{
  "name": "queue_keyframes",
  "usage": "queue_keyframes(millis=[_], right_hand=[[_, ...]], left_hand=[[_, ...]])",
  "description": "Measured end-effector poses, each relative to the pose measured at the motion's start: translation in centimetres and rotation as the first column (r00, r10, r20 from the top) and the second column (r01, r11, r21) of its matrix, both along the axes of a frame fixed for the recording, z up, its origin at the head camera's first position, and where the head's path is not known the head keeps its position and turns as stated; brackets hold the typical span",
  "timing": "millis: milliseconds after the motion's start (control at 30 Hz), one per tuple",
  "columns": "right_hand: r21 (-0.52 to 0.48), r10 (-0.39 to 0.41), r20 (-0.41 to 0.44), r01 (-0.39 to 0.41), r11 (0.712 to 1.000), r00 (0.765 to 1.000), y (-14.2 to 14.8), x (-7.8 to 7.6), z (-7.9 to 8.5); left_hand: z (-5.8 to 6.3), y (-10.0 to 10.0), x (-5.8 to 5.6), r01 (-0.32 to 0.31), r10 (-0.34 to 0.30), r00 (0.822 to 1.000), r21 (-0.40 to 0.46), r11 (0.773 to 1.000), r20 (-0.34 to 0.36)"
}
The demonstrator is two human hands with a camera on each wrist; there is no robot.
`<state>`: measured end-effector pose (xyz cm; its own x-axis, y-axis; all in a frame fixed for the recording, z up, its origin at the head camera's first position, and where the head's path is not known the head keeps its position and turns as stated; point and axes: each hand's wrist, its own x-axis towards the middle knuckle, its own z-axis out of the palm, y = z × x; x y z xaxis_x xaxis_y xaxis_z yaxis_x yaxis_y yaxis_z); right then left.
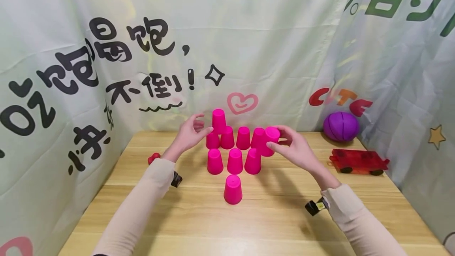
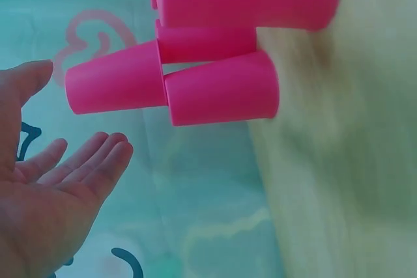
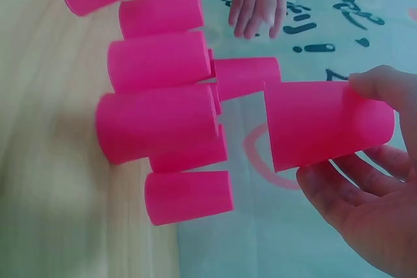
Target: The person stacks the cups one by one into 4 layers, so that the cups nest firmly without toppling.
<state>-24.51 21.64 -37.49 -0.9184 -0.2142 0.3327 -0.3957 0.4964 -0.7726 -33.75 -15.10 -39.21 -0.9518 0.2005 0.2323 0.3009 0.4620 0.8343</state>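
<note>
Hovering empty, its fingers loosely spread, the left hand (image 1: 190, 132) is seen just beside an upside-down pink cup (image 1: 219, 121) perched on the four-cup back row (image 1: 243, 139). In front, a three-cup row (image 1: 235, 162) and a single front cup (image 1: 233, 191) are set out. At right, another inverted cup (image 1: 271, 136) is gripped by the right hand (image 1: 296, 147). A second tier is apparently being built; level, gentle lowering onto neighbouring back cups is probably called for.

Apparently a play corner: patterned cloth drapes (image 1: 284, 50), wooden table (image 1: 277, 224), purple ball (image 1: 341, 127), red toy car (image 1: 359, 161).
</note>
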Motion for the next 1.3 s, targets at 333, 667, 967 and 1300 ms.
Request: queue_keyframes(millis=[333,667,967,1300], right_hand=[[0.02,-0.084,0.083,0.082,0.996,0.993,-1.0,-4.7,0.1],[0.018,-0.108,0.134,0.107,0.994,0.985,-2.1,-7.8,-0.3],[0.018,-0.109,0.156,0.108,0.994,0.982,-2.4,-9.5,-0.6],[0.022,-0.115,0.159,0.112,0.993,0.981,-2.9,-10.4,-1.1]], left_hand=[[-2.3,-0.6,3.0,0.066,-0.066,0.997,-0.009,0.998,0.03],[-5.0,-0.7,4.4,0.117,-0.116,0.992,-0.011,0.993,0.051],[-6.5,-0.5,5.2,0.13,-0.129,0.989,0.001,0.992,0.074],[-7.5,-0.2,5.6,0.178,-0.181,0.982,0.053,0.983,0.06]])
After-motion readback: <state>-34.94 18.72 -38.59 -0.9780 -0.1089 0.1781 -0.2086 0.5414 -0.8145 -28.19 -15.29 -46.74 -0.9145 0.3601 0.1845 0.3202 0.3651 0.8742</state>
